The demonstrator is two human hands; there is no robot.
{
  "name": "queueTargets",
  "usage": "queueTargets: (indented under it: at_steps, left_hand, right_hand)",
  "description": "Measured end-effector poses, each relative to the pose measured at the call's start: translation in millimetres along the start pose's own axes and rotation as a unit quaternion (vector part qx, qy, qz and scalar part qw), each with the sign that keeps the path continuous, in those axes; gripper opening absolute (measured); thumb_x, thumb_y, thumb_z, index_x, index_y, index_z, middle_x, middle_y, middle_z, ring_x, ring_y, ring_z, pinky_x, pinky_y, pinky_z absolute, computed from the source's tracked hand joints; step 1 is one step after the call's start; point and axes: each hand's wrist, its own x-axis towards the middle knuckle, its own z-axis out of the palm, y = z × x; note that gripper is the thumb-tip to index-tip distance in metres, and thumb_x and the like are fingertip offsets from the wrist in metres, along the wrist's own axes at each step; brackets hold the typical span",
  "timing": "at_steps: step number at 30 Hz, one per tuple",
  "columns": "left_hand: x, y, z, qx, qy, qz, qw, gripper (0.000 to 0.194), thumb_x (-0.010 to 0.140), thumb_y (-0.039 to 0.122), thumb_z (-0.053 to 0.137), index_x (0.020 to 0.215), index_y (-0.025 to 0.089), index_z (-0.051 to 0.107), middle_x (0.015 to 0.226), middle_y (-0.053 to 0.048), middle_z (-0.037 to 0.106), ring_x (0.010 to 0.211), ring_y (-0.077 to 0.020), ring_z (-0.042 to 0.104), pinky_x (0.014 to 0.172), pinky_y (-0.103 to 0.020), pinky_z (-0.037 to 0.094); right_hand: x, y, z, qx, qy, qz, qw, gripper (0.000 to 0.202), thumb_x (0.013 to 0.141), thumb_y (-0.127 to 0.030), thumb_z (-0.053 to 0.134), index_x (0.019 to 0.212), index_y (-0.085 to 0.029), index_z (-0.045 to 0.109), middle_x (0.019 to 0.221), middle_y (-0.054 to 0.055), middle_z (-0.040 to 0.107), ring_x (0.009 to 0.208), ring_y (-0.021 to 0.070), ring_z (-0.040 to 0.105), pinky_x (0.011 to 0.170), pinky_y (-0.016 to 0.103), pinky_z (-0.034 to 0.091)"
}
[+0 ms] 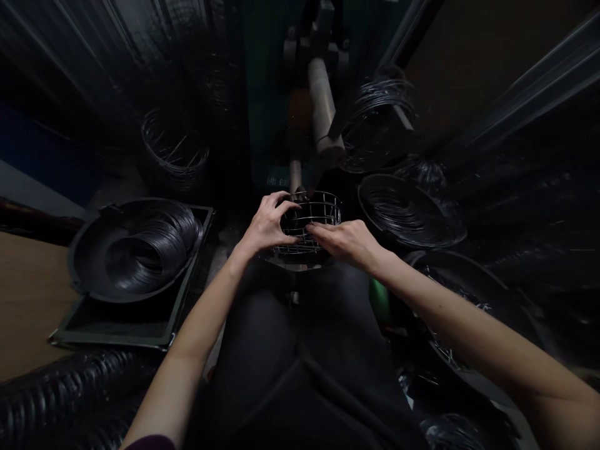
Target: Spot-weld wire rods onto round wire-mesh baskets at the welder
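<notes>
A small round wire basket of thin shiny metal rods stands above my lap, against the machine's lower post. My left hand is curved round the basket's left side, fingers near the top ring and thumb lower down. From the right, my right hand reaches across the basket's near side with its fingers pressed together on the wires. Whether a loose piece of wire is also between those fingertips is too dark to tell. Close behind the basket is a green machine with a thick metal cylinder above a thinner post.
To the left, a black basin with coiled wire rings rests on a crate. Another basin of rings and a large tub with wire parts stand right. Stacked wire rings are at back left.
</notes>
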Motion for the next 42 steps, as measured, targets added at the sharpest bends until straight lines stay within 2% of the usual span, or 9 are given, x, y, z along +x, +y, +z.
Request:
queueTargets:
  at_steps: [6, 14, 17, 21, 24, 31, 34, 37, 42]
  left_hand:
    - [7.1, -1.3, -1.6, -0.004, 0.002, 0.001, 1.0, 0.063, 0.059, 0.031, 0.087, 0.115, 0.021, 0.061, 0.135, -0.013, 0.048, 0.125, -0.0335, 0.047, 0.107, -0.051, 0.043]
    - [13.8, -6.7, -5.4, -0.017, -0.016, -0.01, 1.0, 0.066, 0.057, 0.037, 0.089, 0.114, 0.02, 0.061, 0.128, -0.01, 0.055, 0.122, -0.0314, 0.051, 0.107, -0.048, 0.043]
    - [15.6, -5.3, -7.4, -0.031, -0.008, -0.012, 0.999, 0.066, 0.056, 0.036, 0.089, 0.113, 0.02, 0.059, 0.123, -0.009, 0.058, 0.121, -0.0309, 0.052, 0.107, -0.046, 0.043]
    - [24.0, -8.0, -9.8, -0.035, -0.007, -0.03, 0.999, 0.064, 0.055, 0.033, 0.089, 0.109, 0.02, 0.058, 0.119, -0.008, 0.061, 0.114, -0.0303, 0.056, 0.102, -0.046, 0.045]
    - [33.2, -15.1, -10.4, -0.032, 0.006, -0.037, 0.999, 0.064, 0.053, 0.034, 0.089, 0.107, 0.02, 0.058, 0.116, -0.007, 0.061, 0.113, -0.0302, 0.056, 0.101, -0.047, 0.046]
    - [45.1, -26.4, -11.1, -0.025, 0.024, -0.035, 0.999, 0.069, 0.051, 0.041, 0.09, 0.109, 0.02, 0.059, 0.111, -0.007, 0.061, 0.104, -0.0283, 0.058, 0.094, -0.043, 0.049]
    - [55.6, -31.8, -13.0, -0.031, 0.024, -0.046, 0.998, 0.073, 0.049, 0.038, 0.091, 0.111, 0.019, 0.057, 0.112, -0.008, 0.061, 0.106, -0.0299, 0.058, 0.095, -0.044, 0.049]
    - [64.7, -36.3, -14.9, -0.053, 0.014, -0.037, 0.998, 0.077, 0.048, 0.039, 0.092, 0.112, 0.019, 0.056, 0.115, -0.008, 0.062, 0.108, -0.0307, 0.059, 0.096, -0.045, 0.049]
    - [64.2, -38.4, -13.2, -0.062, 0.033, -0.03, 0.997, 0.075, 0.05, 0.034, 0.09, 0.114, 0.02, 0.053, 0.116, -0.007, 0.062, 0.111, -0.031, 0.059, 0.099, -0.047, 0.047]
  right_hand:
    - [5.3, 5.3, -3.7, 0.092, 0.023, 0.017, 0.995, 0.035, 0.092, -0.023, 0.049, 0.12, -0.027, 0.07, 0.117, 0.003, 0.073, 0.067, 0.0174, 0.066, 0.05, 0.029, 0.028]
    - [10.4, 8.3, -5.2, 0.032, 0.018, 0.012, 0.999, 0.035, 0.094, -0.025, 0.047, 0.12, -0.025, 0.071, 0.109, 0.003, 0.076, 0.074, 0.0184, 0.067, 0.051, 0.028, 0.029]
    - [4.5, 7.9, 3.4, 0.055, 0.066, 0.037, 0.996, 0.034, 0.096, -0.028, 0.049, 0.124, -0.027, 0.068, 0.108, 0.002, 0.075, 0.077, 0.017, 0.067, 0.054, 0.026, 0.034]
    - [4.3, 8.9, 15.7, 0.086, 0.154, 0.104, 0.979, 0.026, 0.097, -0.032, 0.051, 0.107, -0.023, 0.073, 0.104, 0.006, 0.072, 0.081, 0.0158, 0.064, 0.057, 0.024, 0.038]
    - [13.2, 14.4, 21.0, 0.105, 0.192, 0.121, 0.968, 0.022, 0.095, -0.032, 0.054, 0.1, -0.023, 0.073, 0.1, 0.007, 0.068, 0.077, 0.0156, 0.061, 0.058, 0.024, 0.039]
    - [30.7, 26.9, 27.9, 0.161, 0.233, 0.141, 0.949, 0.017, 0.09, -0.032, 0.059, 0.092, -0.021, 0.072, 0.091, 0.007, 0.063, 0.075, 0.0167, 0.057, 0.063, 0.026, 0.041]
    - [40.9, 33.1, 28.2, 0.214, 0.247, 0.156, 0.932, 0.011, 0.085, -0.028, 0.064, 0.088, -0.02, 0.071, 0.089, 0.006, 0.063, 0.076, 0.0173, 0.057, 0.067, 0.028, 0.044]
    - [49.5, 38.4, 27.5, 0.262, 0.245, 0.172, 0.917, 0.011, 0.083, -0.031, 0.067, 0.082, -0.02, 0.069, 0.083, 0.004, 0.063, 0.071, 0.0165, 0.056, 0.068, 0.029, 0.045]
    - [50.8, 39.8, 27.6, 0.267, 0.249, 0.179, 0.914, 0.014, 0.081, -0.034, 0.066, 0.079, -0.02, 0.067, 0.079, 0.003, 0.062, 0.071, 0.0165, 0.055, 0.069, 0.029, 0.043]
